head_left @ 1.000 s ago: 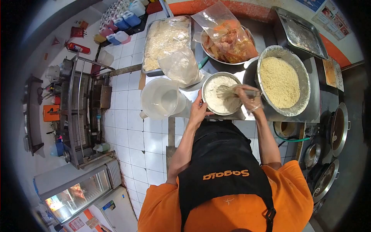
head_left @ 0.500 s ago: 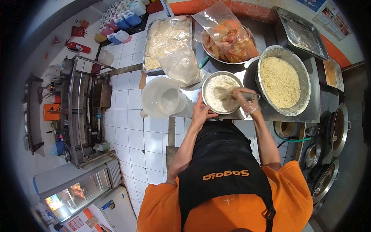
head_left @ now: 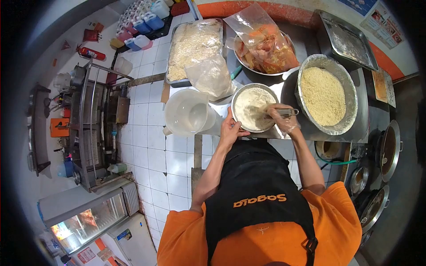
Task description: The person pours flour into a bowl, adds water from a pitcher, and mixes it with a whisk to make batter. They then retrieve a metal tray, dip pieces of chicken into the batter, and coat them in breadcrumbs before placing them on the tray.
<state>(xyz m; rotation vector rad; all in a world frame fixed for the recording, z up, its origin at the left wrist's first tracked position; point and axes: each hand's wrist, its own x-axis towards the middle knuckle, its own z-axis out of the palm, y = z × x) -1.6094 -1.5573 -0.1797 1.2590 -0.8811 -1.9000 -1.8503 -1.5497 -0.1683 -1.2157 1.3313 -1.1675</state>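
Just above the apron, the left hand grips the lower left rim of a metal bowl of white flour-like powder, at mid-frame. The right hand, in clear plastic, is closed around a whisk, its long axis nearly level across the frame, handle end right, wire end left in the powder. Beyond, a bag of powder lies upper left of the bowl, a basin of crumbs upper right.

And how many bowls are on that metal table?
3: the small bowl with the whisk in it, the large bowl of yellow crumbs to its right, and the meat bowl farther back, partly hidden under a plastic bag.
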